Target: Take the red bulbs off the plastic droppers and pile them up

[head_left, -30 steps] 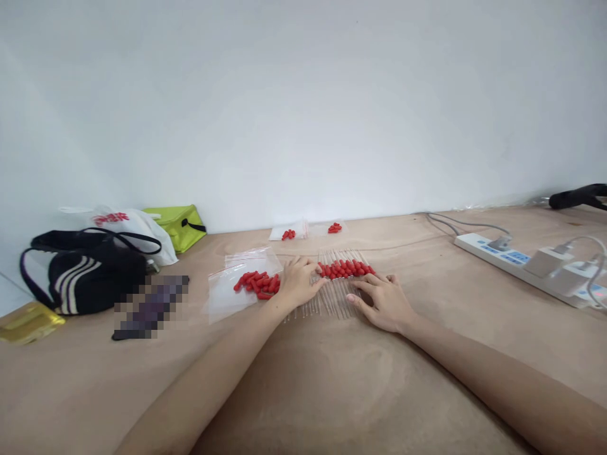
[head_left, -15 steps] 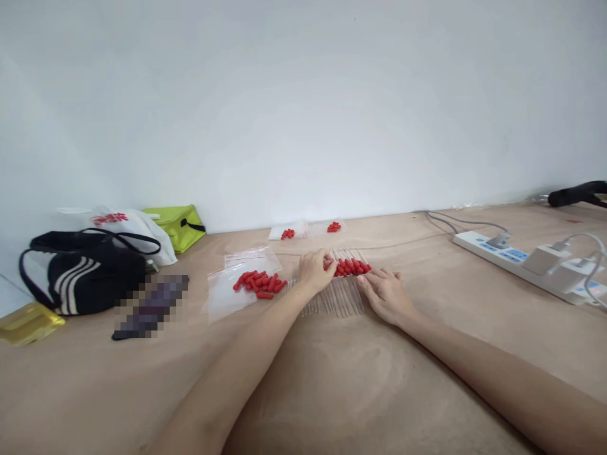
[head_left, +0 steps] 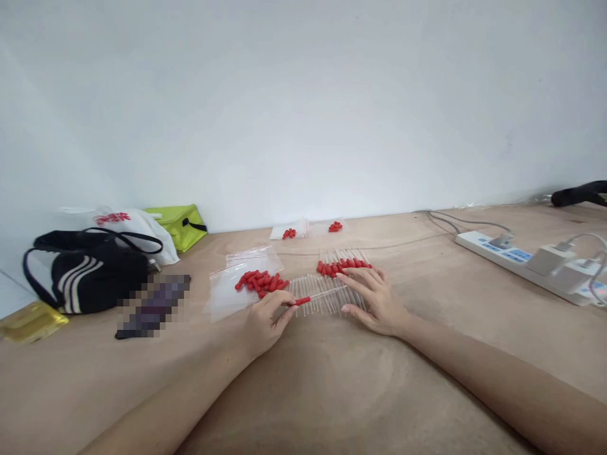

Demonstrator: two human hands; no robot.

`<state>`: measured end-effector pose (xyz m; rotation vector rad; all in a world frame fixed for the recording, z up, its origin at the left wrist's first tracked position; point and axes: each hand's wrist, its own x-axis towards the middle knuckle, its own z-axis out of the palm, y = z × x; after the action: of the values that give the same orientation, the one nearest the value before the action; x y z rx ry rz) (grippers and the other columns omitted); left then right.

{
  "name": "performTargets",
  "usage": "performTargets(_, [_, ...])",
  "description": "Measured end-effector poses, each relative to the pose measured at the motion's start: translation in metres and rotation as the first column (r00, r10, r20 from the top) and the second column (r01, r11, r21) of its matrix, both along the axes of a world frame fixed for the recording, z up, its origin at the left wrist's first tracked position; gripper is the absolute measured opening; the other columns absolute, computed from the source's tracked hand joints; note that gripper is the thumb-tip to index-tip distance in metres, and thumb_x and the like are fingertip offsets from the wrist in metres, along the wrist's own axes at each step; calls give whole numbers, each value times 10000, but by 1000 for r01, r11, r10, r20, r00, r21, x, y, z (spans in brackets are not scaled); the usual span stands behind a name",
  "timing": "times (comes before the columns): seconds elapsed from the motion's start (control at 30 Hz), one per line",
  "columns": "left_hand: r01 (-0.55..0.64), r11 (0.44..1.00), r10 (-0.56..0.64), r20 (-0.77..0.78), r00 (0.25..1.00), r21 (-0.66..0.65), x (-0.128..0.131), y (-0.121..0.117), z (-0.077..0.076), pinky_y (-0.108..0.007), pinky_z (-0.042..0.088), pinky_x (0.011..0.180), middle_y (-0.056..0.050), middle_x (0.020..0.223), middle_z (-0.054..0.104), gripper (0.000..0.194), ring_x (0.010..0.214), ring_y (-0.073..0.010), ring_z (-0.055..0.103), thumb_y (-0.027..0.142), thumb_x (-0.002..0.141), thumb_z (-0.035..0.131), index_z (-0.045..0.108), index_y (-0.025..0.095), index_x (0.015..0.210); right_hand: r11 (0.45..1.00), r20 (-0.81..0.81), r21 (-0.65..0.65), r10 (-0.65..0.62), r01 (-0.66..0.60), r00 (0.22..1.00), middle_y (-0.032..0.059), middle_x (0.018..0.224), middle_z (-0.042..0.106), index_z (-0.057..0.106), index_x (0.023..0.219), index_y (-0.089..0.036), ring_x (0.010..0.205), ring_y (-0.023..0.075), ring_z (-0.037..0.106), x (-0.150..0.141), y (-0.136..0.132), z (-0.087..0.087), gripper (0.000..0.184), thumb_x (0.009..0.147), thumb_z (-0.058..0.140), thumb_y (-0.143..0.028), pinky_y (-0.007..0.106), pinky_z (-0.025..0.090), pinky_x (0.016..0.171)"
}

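Note:
My left hand (head_left: 270,321) pinches a dropper (head_left: 302,301) by its red rubber bulb, its thin clear tube pointing right towards my other hand. My right hand (head_left: 377,300) has its fingers apart around the tube's far end; no grip shows. Beneath the held dropper lies a row of clear tubes (head_left: 310,306), partly hidden by my right hand. Just behind it is a row of droppers with red bulbs (head_left: 327,268), their tubes pointing away from me. A pile of loose red bulbs (head_left: 258,280) rests on clear zip bags (head_left: 220,300), beside my left hand.
Two small bags with red bulbs (head_left: 289,234) (head_left: 335,226) lie near the wall. At left are a black bag (head_left: 102,278), a white plastic bag (head_left: 159,237), a green bag (head_left: 175,230), a yellow item (head_left: 33,322) and a blurred dark item (head_left: 154,306). A power strip (head_left: 493,249) stands right.
My left hand has moved left and nearer me from the red-bulbed row and now shows a dropper in its pinch. My right hand has lifted slightly off the row, fingers spread.

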<state>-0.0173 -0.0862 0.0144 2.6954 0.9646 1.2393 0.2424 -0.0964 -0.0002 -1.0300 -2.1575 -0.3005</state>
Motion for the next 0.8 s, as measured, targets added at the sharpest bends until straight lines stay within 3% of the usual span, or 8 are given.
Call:
performTargets(0.17, [76, 994, -71, -68, 995, 72, 8, 5, -1, -259, 478, 702, -24, 765, 642, 84, 725, -124, 592, 188, 830, 469, 541, 186, 786, 998, 40, 3, 63, -63, 997, 42, 889, 645, 582, 1052, -229, 887, 171, 514, -16, 1, 0, 288, 838, 465, -381, 392, 258, 871])
performTargets(0.3, [90, 988, -83, -65, 994, 127, 15, 12, -2, -280, 464, 728, -30, 769, 645, 93, 727, -130, 585, 192, 833, 464, 554, 190, 811, 998, 30, 4, 55, -55, 998, 2, 661, 614, 637, 902, -229, 727, 137, 484, -23, 5, -2, 202, 853, 447, -276, 369, 250, 834])
performTargets(0.5, [50, 980, -21, -155, 988, 190, 21, 21, -2, -345, 390, 803, -57, 941, 646, 214, 909, -185, 564, 332, 804, 534, 586, 208, 971, 996, 3, 61, 70, -70, 998, -2, 611, 569, 634, 844, -194, 681, 130, 431, -28, 4, 1, 211, 849, 430, -245, 344, 253, 798])
performTargets(0.67, [96, 978, -64, -173, 983, 183, 25, 18, 0, -332, 353, 814, -1, 805, 673, 104, 853, -152, 586, 257, 830, 512, 604, 209, 822, 989, 6, 106, 99, -99, 995, -12, 567, 545, 626, 787, -190, 642, 122, 413, -27, 1, 2, 221, 844, 415, -221, 346, 252, 788])
performTargets(0.8, [129, 971, -85, -215, 973, 199, 22, 11, 2, -354, 316, 859, 3, 763, 667, 138, 827, -146, 594, 217, 829, 500, 588, 199, 725, 981, 15, 136, 141, -141, 990, -27, 519, 527, 620, 734, -202, 621, 117, 405, -25, -2, 3, 200, 823, 441, -211, 371, 235, 829])
